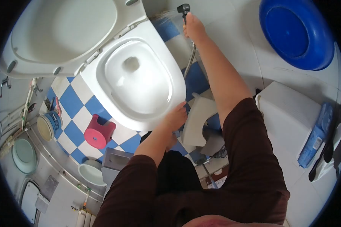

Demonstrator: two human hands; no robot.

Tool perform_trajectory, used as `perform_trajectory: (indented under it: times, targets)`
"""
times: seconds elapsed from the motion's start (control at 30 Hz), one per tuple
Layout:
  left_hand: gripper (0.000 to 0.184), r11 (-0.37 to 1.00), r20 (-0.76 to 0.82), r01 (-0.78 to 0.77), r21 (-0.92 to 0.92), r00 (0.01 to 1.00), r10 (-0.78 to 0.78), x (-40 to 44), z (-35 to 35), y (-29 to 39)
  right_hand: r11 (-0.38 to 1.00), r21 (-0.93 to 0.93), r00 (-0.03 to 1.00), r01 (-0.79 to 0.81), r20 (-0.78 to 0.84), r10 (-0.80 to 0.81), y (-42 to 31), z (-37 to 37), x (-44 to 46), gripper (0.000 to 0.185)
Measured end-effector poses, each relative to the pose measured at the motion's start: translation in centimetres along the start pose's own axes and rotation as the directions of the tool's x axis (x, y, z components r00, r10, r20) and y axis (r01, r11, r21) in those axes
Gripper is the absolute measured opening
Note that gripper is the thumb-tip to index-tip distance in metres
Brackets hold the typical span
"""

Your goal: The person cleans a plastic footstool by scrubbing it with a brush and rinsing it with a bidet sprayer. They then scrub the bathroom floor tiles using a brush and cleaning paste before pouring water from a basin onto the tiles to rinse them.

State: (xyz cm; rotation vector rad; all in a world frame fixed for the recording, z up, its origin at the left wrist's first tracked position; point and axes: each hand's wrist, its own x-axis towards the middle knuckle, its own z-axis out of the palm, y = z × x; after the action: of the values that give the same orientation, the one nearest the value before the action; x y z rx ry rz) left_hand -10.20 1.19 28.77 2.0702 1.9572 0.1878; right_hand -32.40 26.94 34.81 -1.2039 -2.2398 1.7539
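My right hand (195, 28) is wrapped round a black handheld sprayer (183, 8) with a metal hose (190, 60) hanging below it. This hand is out past the far right side of the white toilet bowl (170, 75). Lid and seat (64, 30) are both raised, and a little water shows at the bottom of the bowl. My left hand (175, 118) is at the bowl's front right edge, seemingly touching the outer rim. Its fingers look loosely extended with nothing visible in them, though part of the hand is blurred.
A pink stool (98, 132) and a bucket (47, 126) stand left on blue-and-white tiles. A pale stool (197, 121) is close by my left hand. A blue basin (286, 32) is against the right wall, above a white bin-like box (288, 117).
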Motion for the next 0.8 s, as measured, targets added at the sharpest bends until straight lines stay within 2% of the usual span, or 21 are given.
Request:
perform_trajectory:
  times: [0.07,0.13,0.17,0.2,0.23,0.33,0.4,0.5,0.53,0.6,0.63,0.73,0.8]
  targets:
    - [0.018,0.998,0.017,-0.001,-0.065,1.000,0.003,-0.1,-0.2,0.0,0.962,-0.268,0.994,0.058,-0.073,-0.081,4.0,-0.9,2.3,0.050]
    - [0.019,0.989,0.061,0.023,-0.144,0.998,-0.014,0.2,-0.7,-0.3,0.912,-0.407,0.985,0.049,-0.132,-0.112,7.5,-2.9,2.1,0.049]
    - [0.019,0.980,0.099,0.049,-0.195,0.995,-0.030,0.2,-1.3,-0.1,0.909,-0.417,0.982,0.014,-0.165,-0.091,8.4,-4.3,0.9,0.048]
    - [0.019,0.967,0.139,0.074,-0.245,0.989,-0.041,0.2,-1.9,0.2,0.922,-0.385,0.984,-0.036,-0.175,-0.035,9.3,-5.1,-0.4,0.048]
    - [0.017,0.938,0.114,0.146,-0.315,0.987,-0.115,-0.1,-2.1,0.9,0.932,-0.353,0.983,-0.086,-0.185,0.021,9.8,-6.0,-1.9,0.048]
    - [0.016,0.837,-0.166,0.216,-0.503,0.926,-0.339,-4.0,-2.9,3.0,0.959,-0.100,0.958,-0.265,-0.137,0.251,10.3,-7.3,-9.2,0.047]
    - [0.016,0.738,-0.106,0.332,-0.588,0.873,-0.477,-7.8,-2.9,5.0,0.934,0.110,0.927,-0.340,-0.130,0.353,11.1,-7.4,-13.3,0.044]
    - [0.015,0.584,-0.026,0.474,-0.659,0.761,-0.648,-15.2,-2.8,8.8,0.862,0.287,0.882,-0.417,-0.101,0.460,14.0,-7.8,-18.1,0.045]
    - [0.015,0.532,-0.041,0.510,-0.676,0.695,-0.718,-17.9,-2.5,10.5,0.827,0.340,0.860,-0.448,-0.091,0.503,14.5,-7.9,-19.8,0.045]
    - [0.012,0.386,0.073,0.628,-0.676,0.577,-0.813,-22.6,-4.0,13.9,0.744,0.440,0.808,-0.502,-0.066,0.585,15.3,-8.0,-23.3,0.046]
    - [0.012,0.346,0.094,0.669,-0.658,0.529,-0.843,-24.9,-4.2,15.7,0.684,0.485,0.768,-0.545,-0.039,0.640,15.7,-7.9,-25.1,0.045]
    - [0.013,0.235,0.139,0.760,-0.606,0.392,-0.909,-29.4,-5.1,20.1,0.536,0.614,0.736,-0.580,0.111,0.668,17.1,-7.3,-30.2,0.047]
    - [0.013,0.180,0.138,0.790,-0.587,0.316,-0.939,-31.2,-6.0,21.8,0.493,0.647,0.722,-0.582,0.130,0.680,17.7,-6.4,-33.2,0.043]
